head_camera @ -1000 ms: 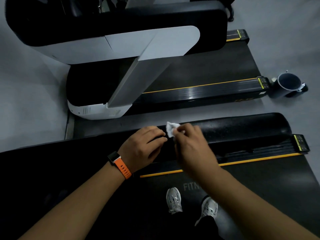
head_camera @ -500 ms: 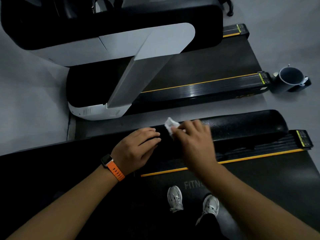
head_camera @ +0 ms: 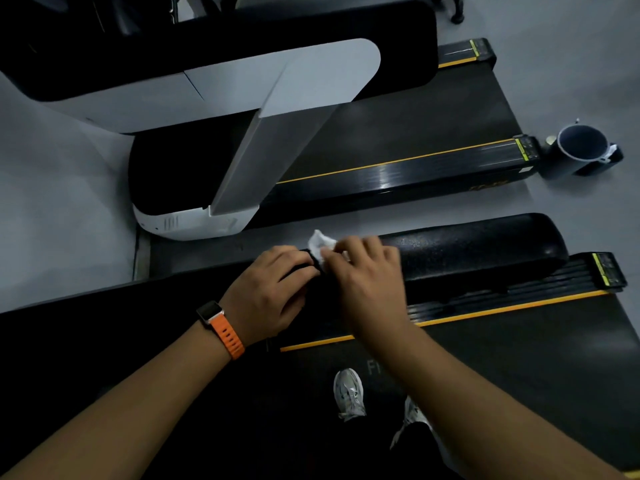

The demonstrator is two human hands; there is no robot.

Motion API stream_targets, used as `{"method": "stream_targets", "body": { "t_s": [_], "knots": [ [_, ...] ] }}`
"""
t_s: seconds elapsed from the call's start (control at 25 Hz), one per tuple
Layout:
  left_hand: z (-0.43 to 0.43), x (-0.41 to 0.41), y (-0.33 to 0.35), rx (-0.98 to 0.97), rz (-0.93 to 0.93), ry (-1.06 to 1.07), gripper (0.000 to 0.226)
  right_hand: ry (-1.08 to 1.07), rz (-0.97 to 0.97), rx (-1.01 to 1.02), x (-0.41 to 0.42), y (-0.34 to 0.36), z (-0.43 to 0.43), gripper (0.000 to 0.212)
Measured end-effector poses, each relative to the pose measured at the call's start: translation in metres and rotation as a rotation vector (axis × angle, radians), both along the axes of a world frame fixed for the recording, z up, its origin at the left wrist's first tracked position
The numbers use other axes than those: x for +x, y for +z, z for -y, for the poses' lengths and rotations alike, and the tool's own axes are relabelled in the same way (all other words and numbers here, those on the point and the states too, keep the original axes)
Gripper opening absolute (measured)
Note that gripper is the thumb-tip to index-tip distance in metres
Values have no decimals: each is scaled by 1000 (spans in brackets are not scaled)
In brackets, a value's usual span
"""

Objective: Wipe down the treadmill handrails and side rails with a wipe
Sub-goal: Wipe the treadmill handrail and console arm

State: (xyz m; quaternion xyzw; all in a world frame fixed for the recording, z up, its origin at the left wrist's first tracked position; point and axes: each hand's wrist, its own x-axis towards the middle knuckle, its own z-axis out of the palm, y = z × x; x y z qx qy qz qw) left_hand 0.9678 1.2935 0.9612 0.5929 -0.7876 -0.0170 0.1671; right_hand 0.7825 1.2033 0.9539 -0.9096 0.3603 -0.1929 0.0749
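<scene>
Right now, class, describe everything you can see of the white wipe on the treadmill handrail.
The wipe is small, white and crumpled, seemingly thin paper or cloth. Only a bunched corner shows, sticking out past the fingertips of the right hand, which pinches it and presses it on top of the black, textured handrail. The rest is hidden under that hand.

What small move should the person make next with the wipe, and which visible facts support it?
Probably slide the right hand, whose fingers pinch the wipe, along the handrail toward its rounded far end. The wipe sits right beside the left hand holding the handrail, so that way is blocked, while a long bare stretch lies the other way.
</scene>
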Motion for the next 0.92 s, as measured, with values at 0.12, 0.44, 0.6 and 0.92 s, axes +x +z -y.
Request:
{"method": "stream_targets", "body": {
  "t_s": [0.12,0.44,0.6,0.92],
  "knots": [
    [12,-12,-2,-2,12,-24,30,51,-26,-23,-15,-1,19,37],
    [27,-26,-5,12,-3,-55,31,-117,6,-36,-35,-8,24,38],
    [35,-31,-3,9,-12,-66,29,-51,-38,-31,-47,-5,36,38],
    [53,-54,-4,16,-43,-38,28,-136,-14,4,-47,-8,36,40]
  ]
}}
